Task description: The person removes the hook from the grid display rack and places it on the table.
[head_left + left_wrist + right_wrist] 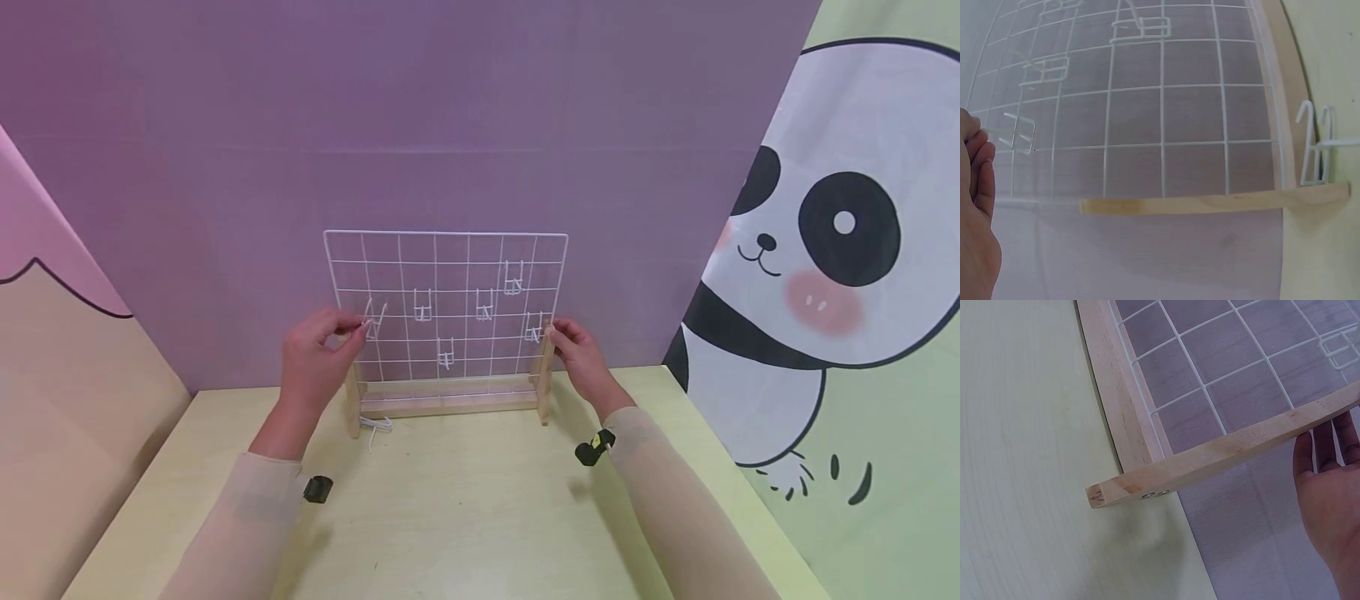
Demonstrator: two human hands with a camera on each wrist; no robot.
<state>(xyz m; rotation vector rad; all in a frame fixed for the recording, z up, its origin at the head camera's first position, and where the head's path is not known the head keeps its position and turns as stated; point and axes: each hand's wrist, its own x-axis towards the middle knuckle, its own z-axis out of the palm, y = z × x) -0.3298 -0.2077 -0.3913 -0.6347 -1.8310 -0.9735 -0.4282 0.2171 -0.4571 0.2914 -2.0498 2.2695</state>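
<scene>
Wire grid (446, 304) upright at counter's (465, 508) back edge, long axis sideways, left hand (318, 358) pinching hook (372, 321), right hand (581, 358) gripping right post (543, 379).

A wire grid panel (446, 304) stands upright in a wooden base (447, 398) at the far edge of a table (465, 517), directly in front of a wall (420, 117). Several hooks (423, 306) hang on the grid. The left hand (318, 358) is at the grid's 9 o'clock edge, pinching one hook (372, 321). The right hand (581, 358) touches the 3 o'clock edge. A loose hook (377, 425) lies on the table at the base's 7 o'clock corner.
</scene>
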